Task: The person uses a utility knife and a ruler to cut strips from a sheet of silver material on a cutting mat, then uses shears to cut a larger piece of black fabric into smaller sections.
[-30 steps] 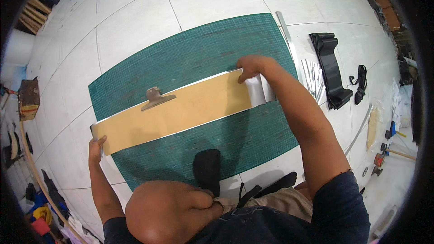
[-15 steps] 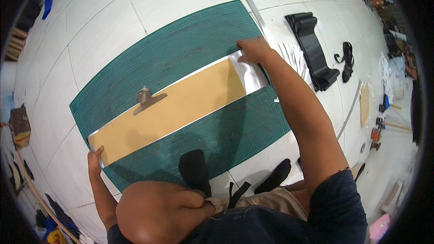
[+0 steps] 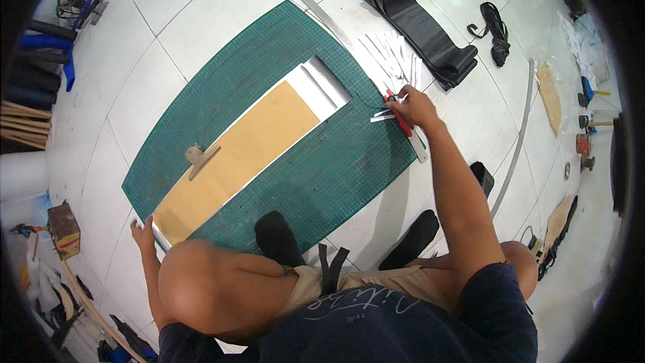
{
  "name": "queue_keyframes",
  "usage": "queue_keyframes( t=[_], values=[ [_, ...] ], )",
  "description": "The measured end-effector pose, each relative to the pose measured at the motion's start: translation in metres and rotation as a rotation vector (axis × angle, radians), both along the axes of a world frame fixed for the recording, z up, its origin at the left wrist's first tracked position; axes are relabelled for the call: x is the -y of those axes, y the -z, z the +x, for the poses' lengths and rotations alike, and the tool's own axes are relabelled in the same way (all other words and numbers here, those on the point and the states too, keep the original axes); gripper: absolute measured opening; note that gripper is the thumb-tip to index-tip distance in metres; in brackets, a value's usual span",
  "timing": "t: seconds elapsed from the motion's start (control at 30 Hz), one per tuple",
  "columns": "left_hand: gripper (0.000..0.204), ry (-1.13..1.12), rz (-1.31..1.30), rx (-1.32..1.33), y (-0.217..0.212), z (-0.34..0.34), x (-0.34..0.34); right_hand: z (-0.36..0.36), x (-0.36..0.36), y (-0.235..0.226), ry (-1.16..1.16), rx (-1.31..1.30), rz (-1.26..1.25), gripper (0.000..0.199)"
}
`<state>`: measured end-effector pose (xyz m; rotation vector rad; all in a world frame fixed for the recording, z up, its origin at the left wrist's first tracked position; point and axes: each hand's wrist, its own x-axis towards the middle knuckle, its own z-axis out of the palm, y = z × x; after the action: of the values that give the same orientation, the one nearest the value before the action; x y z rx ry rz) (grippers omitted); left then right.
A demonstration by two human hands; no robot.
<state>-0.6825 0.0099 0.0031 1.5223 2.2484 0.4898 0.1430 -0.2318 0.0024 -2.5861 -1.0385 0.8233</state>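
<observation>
A long tan panel (image 3: 235,154) lies over a slightly wider white sheet (image 3: 322,91) on a green cutting mat (image 3: 295,181). A metal bulldog clip (image 3: 201,159) grips the panel's far long edge. At the panel's lower left end my left hand (image 3: 142,234) is closed on the corner, thumb on top; its other fingers are partly hidden. My right hand (image 3: 418,109) is closed on a slim red-handled tool (image 3: 402,123) at the mat's right edge. Its exact kind is hard to make out.
White cut strips (image 3: 390,54) lie right of the mat, beside folded black material (image 3: 426,30) and a bundled black cord (image 3: 496,33). A metal ruler (image 3: 324,17) rests at the mat's top corner. My socked foot (image 3: 277,236) stands on the mat.
My right hand has let go of the white sheet's far end, moved right and taken hold of the red-handled tool. The left hand stays at the panel's near end. The view has shifted.
</observation>
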Motion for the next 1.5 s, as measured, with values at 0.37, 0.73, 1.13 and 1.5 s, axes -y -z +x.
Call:
queue_keyframes(
  t=[0.37,0.73,1.13,1.5],
  values=[
    [0.058,1.055,-0.281,-0.215,-0.106,0.362,0.025,0.019,-0.014,0.037,-0.141,-0.055,0.063,0.061],
    [0.062,1.013,0.025,0.059,0.024,0.484,0.094,0.031,0.061,0.04,0.035,0.278,0.201,0.045],
    [0.064,1.119,0.001,-0.02,0.026,0.527,0.052,0.005,0.058,0.052,-0.088,0.31,0.189,0.041],
    [0.063,1.15,-0.008,-0.005,0.037,0.522,0.05,-0.005,0.059,0.044,0.02,0.173,0.31,0.029]
  ],
)
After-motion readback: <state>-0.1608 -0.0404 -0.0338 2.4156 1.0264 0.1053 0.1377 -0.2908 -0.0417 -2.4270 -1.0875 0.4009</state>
